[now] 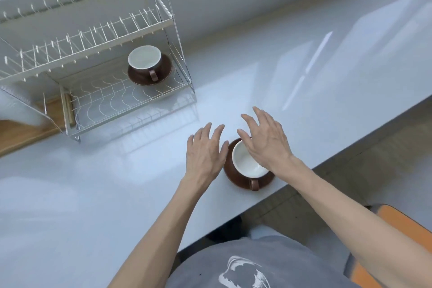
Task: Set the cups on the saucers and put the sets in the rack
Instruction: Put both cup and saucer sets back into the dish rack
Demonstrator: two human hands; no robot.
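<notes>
A brown cup [247, 161], white inside, sits on its brown saucer [236, 179] near the counter's [117, 194] front edge, well clear of the wire rack [98, 58]. Both hands hover spread, holding nothing: left hand [204, 153] beside the saucer, right hand [266, 140] hiding part of the cup's rim. A matching set [149, 65] stands on the rack's lower shelf.

Beside the silver wire rack [98, 58], both cups [245, 161] are brown outside and white inside on plain brown saucers [236, 181], the counter [93, 194] is glossy pale grey, and the shirt [257, 264] is grey with a white print.
</notes>
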